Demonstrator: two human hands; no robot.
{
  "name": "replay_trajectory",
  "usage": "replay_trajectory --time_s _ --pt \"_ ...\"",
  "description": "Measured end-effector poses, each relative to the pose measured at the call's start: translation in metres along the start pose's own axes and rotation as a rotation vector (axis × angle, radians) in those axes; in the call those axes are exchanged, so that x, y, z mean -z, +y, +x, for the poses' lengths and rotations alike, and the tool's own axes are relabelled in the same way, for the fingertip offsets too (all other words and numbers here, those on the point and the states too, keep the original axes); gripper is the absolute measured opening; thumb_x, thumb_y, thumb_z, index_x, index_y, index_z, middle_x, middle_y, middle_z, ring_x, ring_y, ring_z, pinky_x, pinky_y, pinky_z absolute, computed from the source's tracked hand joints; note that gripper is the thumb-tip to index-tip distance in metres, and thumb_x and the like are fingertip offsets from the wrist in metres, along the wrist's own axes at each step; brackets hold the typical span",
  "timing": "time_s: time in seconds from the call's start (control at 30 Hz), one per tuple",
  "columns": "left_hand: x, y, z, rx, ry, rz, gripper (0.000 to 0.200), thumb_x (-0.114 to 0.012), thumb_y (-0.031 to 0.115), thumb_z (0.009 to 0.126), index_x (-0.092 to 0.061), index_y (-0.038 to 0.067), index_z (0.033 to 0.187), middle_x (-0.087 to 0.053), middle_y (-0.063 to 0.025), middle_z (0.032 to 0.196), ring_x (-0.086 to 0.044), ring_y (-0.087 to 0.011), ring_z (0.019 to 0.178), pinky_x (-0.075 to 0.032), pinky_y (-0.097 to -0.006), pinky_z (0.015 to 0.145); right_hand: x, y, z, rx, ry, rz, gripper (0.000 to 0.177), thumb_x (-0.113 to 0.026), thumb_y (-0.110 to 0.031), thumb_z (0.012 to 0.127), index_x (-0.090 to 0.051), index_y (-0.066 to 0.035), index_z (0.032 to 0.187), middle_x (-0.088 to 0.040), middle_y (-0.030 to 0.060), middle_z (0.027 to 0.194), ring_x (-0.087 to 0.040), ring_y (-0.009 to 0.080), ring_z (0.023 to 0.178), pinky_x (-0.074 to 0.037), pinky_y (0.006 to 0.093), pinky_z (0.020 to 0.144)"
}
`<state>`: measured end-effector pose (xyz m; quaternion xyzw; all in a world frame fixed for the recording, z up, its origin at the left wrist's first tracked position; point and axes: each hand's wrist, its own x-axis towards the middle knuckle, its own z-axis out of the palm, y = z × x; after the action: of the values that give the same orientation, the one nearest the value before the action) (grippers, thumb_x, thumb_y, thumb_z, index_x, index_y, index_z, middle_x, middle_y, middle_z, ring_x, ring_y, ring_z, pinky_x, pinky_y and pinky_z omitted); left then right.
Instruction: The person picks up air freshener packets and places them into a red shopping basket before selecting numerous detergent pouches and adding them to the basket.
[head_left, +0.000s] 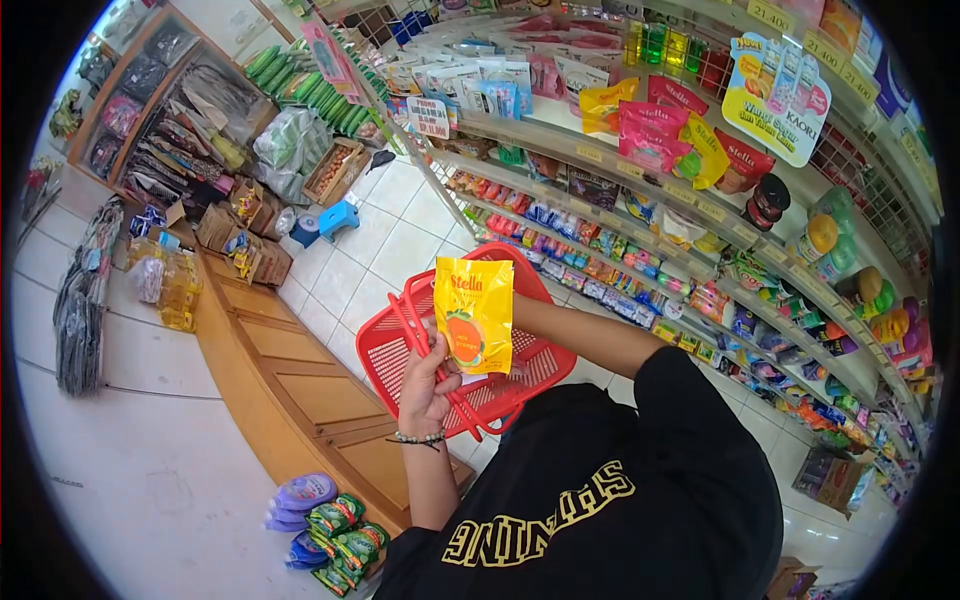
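A yellow Stella packet (476, 314) with an orange picture is held upright above a red plastic basket (545, 350). My left hand (425, 390), with a beaded bracelet at the wrist, is closed around the red basket handles (408, 325), close to the packet's lower left edge. The right forearm reaches in from the right and passes behind the packet, which hides my right hand and its fingers. Part of a white item shows in the basket below the packet.
Shelves (600, 150) of colourful packets curve along the right. A wooden counter (275, 370) runs down the left, with purple and green pouches (345, 530) at its near end. A blue stool (338, 219) and a crate (336, 172) stand farther back on the tiled floor.
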<state>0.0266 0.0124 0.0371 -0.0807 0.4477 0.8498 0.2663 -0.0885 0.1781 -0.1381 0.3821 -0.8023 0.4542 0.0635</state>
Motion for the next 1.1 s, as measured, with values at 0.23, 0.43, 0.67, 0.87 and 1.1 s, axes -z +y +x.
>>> replay_trajectory --time_s 0.23,0.43,0.67,0.87,1.1 --pt "-0.009 -0.004 0.006 0.066 0.007 0.036 0.013 -0.057 0.020 0.102 -0.055 0.011 0.112 -0.062 -0.0009 0.085 -0.049 -0.0024 0.056 -0.026 -0.0128 0.038 -0.018 -0.040 -0.005 -0.025 -0.184 0.107 0.047 -0.068 -0.028 0.089 -0.059 -0.010 0.131 -0.061 0.0128 0.133 -0.058 0.0263 0.123 -0.047 0.0379 0.101" --pt "0.009 -0.003 0.016 0.020 0.134 -0.005 0.004 -0.057 0.017 0.102 -0.055 0.014 0.102 -0.062 0.0004 0.085 -0.049 -0.0007 0.055 -0.026 -0.0129 0.036 0.044 -0.073 0.001 -0.061 -0.167 0.202 0.048 -0.068 -0.026 0.091 -0.057 -0.008 0.134 -0.060 0.0129 0.134 -0.057 0.0240 0.124 -0.046 0.0373 0.104" --pt "0.034 -0.002 0.029 -0.017 0.148 -0.094 0.004 -0.055 0.017 0.102 -0.054 0.013 0.102 -0.062 0.0009 0.085 -0.050 -0.0017 0.056 -0.027 -0.0124 0.036 0.240 -0.100 -0.033 -0.366 0.282 -0.292 0.022 -0.067 -0.016 0.087 -0.066 0.000 0.102 -0.067 0.0181 0.099 -0.065 0.0347 0.094 -0.051 0.0423 0.085" --pt "0.057 0.000 0.045 -0.034 0.047 -0.094 0.013 -0.057 0.015 0.101 -0.058 0.011 0.114 -0.068 0.0005 0.094 -0.056 -0.0015 0.061 -0.028 -0.0124 0.035 0.403 -0.063 0.026 -0.660 0.672 -0.979 0.055 -0.077 -0.027 0.077 -0.059 -0.007 0.126 -0.053 0.0210 0.130 -0.050 0.0415 0.121 -0.042 0.0515 0.101" --pt "0.062 0.012 0.052 -0.022 0.182 -0.044 0.007 -0.057 0.019 0.101 -0.053 0.014 0.100 -0.064 -0.0010 0.090 -0.051 -0.0024 0.058 -0.025 -0.0129 0.037 0.465 0.026 0.061 -1.157 0.002 -1.136 0.110 -0.093 -0.034 0.049 -0.044 -0.027 0.147 -0.018 0.0205 0.161 -0.006 0.0453 0.150 -0.017 0.0785 0.108"
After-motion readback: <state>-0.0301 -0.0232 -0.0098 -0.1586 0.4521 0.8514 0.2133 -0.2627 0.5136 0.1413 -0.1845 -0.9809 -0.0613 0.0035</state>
